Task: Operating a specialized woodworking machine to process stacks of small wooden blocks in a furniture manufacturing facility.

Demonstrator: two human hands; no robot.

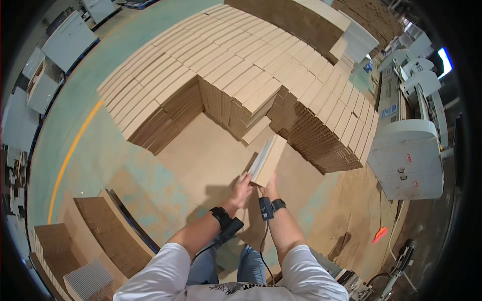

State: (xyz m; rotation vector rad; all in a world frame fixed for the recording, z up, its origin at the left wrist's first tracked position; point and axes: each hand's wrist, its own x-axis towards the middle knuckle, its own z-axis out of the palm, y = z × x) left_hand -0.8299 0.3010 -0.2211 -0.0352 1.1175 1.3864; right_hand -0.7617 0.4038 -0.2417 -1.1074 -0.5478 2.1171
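1. Your left hand (241, 189) is closed on the near end of a small bundle of flat cardboard sheets (267, 159), with the fingers wrapped over its left edge.
2. Your right hand (271, 190) holds the same bundle from below at its near right corner; the bundle hides most of its fingers, yet the grip on the cardboard shows.
3. The bundle sits just past both hands, near the picture's centre, tilted so its far end points toward 1 o'clock. Its pale edge faces left and its brown face right.
4. You wear a dark band on each wrist, and a cable hangs from the left one.
5. At 12 o'clock from the bundle, just beyond it, stands a large stack of cardboard sheets (236, 65), stepped down where layers are gone.
6. Under the bundle lies a bare cardboard sheet on the floor (201, 160).
7. At 3 o'clock, well apart, stands a grey machine (409, 158).
8. At 8 o'clock, more cardboard stacks (108, 231) stand near your left arm.
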